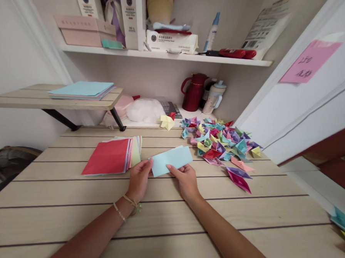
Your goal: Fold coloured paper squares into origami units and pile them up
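Note:
A light blue sheet of paper [171,160], folded into a long strip, is held a little above the slatted wooden table [165,218]. My left hand [140,178] pinches its left end between thumb and fingers. Along the lower edge, right of the middle, my right hand [186,179] grips it with the thumb on top and the fingers behind. Left of my hands lies a stack of coloured paper [107,156] with a red sheet uppermost. To the right spreads a heap of small folded paper boats [219,140] in many colours.
A raised wooden stand [23,99] at the left bears more paper sheets [82,89]. A yellow folded paper piece [167,122] sits near the back edge. Behind stand a red thermos jug [194,91] and a pale bottle [214,98], below a white shelf [168,56].

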Demonstrator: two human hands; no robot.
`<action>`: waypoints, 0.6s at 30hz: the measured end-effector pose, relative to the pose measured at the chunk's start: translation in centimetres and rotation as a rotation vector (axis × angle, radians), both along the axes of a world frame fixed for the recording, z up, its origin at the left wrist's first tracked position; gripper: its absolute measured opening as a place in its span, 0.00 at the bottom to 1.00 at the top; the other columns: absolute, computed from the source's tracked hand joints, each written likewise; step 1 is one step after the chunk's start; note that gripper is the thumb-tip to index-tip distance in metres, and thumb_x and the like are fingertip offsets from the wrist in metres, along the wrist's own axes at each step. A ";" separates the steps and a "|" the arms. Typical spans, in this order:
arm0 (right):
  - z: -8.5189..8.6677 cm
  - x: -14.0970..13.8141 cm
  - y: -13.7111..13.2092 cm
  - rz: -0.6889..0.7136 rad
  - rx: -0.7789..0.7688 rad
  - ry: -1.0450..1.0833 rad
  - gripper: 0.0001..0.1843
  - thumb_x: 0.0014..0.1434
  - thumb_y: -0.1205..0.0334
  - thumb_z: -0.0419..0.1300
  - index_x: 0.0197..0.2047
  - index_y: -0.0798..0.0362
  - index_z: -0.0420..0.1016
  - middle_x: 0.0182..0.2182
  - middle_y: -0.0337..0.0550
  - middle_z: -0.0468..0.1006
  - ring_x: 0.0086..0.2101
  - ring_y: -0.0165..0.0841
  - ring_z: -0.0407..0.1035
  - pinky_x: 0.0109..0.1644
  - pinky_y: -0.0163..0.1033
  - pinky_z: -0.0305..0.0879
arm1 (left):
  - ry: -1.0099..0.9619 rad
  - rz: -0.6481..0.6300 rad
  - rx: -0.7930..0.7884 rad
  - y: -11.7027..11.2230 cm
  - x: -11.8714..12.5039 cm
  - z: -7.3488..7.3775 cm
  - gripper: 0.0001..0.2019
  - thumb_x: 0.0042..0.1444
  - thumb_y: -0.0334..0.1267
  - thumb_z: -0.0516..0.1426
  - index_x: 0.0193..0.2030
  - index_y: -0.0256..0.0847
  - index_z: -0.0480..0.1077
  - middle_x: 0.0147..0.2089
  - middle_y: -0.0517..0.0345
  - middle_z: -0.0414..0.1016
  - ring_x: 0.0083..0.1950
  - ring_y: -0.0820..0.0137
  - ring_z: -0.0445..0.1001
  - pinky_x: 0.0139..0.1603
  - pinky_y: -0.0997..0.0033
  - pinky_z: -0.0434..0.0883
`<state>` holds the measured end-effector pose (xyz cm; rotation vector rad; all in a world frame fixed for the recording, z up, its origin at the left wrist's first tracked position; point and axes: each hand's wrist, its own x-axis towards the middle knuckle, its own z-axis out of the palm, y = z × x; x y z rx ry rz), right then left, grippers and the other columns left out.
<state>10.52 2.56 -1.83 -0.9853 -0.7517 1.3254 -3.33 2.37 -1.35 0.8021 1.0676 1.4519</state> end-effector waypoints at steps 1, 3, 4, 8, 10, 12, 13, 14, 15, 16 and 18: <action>0.0 0.0 0.0 0.002 0.002 -0.004 0.18 0.36 0.61 0.70 0.22 0.54 0.63 0.14 0.28 0.62 0.19 0.24 0.60 0.27 0.32 0.62 | -0.003 0.001 0.001 0.0 0.0 0.0 0.13 0.43 0.44 0.62 0.30 0.34 0.74 0.25 0.60 0.74 0.28 0.70 0.73 0.29 0.71 0.72; -0.2 0.1 0.0 0.009 0.009 -0.014 0.19 0.35 0.61 0.70 0.21 0.54 0.61 0.14 0.27 0.60 0.18 0.23 0.58 0.26 0.32 0.61 | -0.009 0.002 0.008 0.0 0.0 -0.1 0.13 0.44 0.44 0.61 0.30 0.34 0.74 0.25 0.60 0.73 0.28 0.70 0.72 0.29 0.72 0.72; -0.3 0.1 0.1 0.011 0.015 -0.021 0.19 0.35 0.61 0.70 0.21 0.54 0.61 0.14 0.27 0.59 0.18 0.23 0.57 0.26 0.32 0.61 | -0.011 0.000 0.012 0.0 0.0 -0.1 0.13 0.44 0.43 0.61 0.31 0.34 0.74 0.25 0.60 0.73 0.28 0.70 0.72 0.29 0.72 0.72; -0.6 0.2 0.0 0.006 0.020 -0.087 0.20 0.35 0.61 0.70 0.21 0.54 0.60 0.15 0.28 0.59 0.19 0.23 0.56 0.25 0.31 0.60 | -0.014 -0.006 0.014 0.0 0.0 -0.1 0.14 0.44 0.44 0.61 0.33 0.35 0.75 0.26 0.59 0.74 0.29 0.70 0.72 0.30 0.72 0.72; -0.6 0.2 -0.1 0.020 0.019 -0.121 0.19 0.35 0.61 0.70 0.23 0.55 0.62 0.16 0.30 0.62 0.20 0.24 0.57 0.26 0.32 0.62 | -0.011 -0.002 0.014 0.0 0.0 -0.2 0.15 0.43 0.45 0.61 0.33 0.35 0.75 0.26 0.59 0.75 0.29 0.70 0.72 0.30 0.71 0.71; -0.4 0.2 -0.2 0.066 0.022 -0.134 0.17 0.36 0.61 0.70 0.25 0.57 0.65 0.18 0.33 0.66 0.22 0.25 0.60 0.28 0.33 0.64 | -0.007 0.005 0.014 0.0 -0.1 -0.2 0.15 0.43 0.45 0.62 0.33 0.34 0.75 0.26 0.58 0.74 0.28 0.70 0.72 0.30 0.71 0.71; -0.3 0.1 -0.2 0.092 0.019 -0.134 0.17 0.36 0.61 0.69 0.26 0.57 0.66 0.19 0.35 0.67 0.22 0.26 0.61 0.29 0.34 0.65 | -0.003 0.010 0.013 0.0 -0.1 -0.3 0.15 0.43 0.45 0.62 0.33 0.34 0.75 0.26 0.58 0.74 0.28 0.71 0.72 0.30 0.71 0.71; -0.1 0.1 -0.3 0.112 0.012 -0.133 0.17 0.36 0.61 0.69 0.26 0.58 0.67 0.19 0.35 0.68 0.23 0.27 0.62 0.29 0.34 0.66 | 0.002 0.018 0.012 0.1 -0.1 -0.3 0.15 0.43 0.44 0.62 0.33 0.34 0.75 0.26 0.59 0.74 0.27 0.71 0.71 0.29 0.72 0.71; 0.0 0.1 -0.3 0.129 0.003 -0.130 0.16 0.36 0.61 0.69 0.26 0.58 0.67 0.19 0.35 0.68 0.23 0.27 0.62 0.29 0.34 0.67 | 0.006 0.024 0.013 0.1 -0.1 -0.4 0.14 0.43 0.44 0.62 0.32 0.34 0.75 0.25 0.59 0.73 0.27 0.72 0.71 0.29 0.72 0.71; 0.1 0.1 -0.3 0.135 -0.006 -0.128 0.16 0.36 0.61 0.70 0.25 0.58 0.67 0.19 0.35 0.67 0.23 0.27 0.63 0.29 0.35 0.67 | 0.010 0.029 0.015 0.1 -0.1 -0.4 0.14 0.43 0.44 0.62 0.32 0.34 0.75 0.25 0.59 0.73 0.27 0.72 0.70 0.29 0.73 0.70; 0.1 0.1 -0.3 0.133 -0.026 -0.132 0.17 0.35 0.61 0.70 0.24 0.58 0.67 0.18 0.34 0.66 0.23 0.27 0.63 0.29 0.35 0.68 | 0.015 0.033 0.020 0.1 -0.1 -0.6 0.14 0.44 0.44 0.61 0.30 0.33 0.75 0.24 0.60 0.72 0.26 0.73 0.70 0.28 0.74 0.70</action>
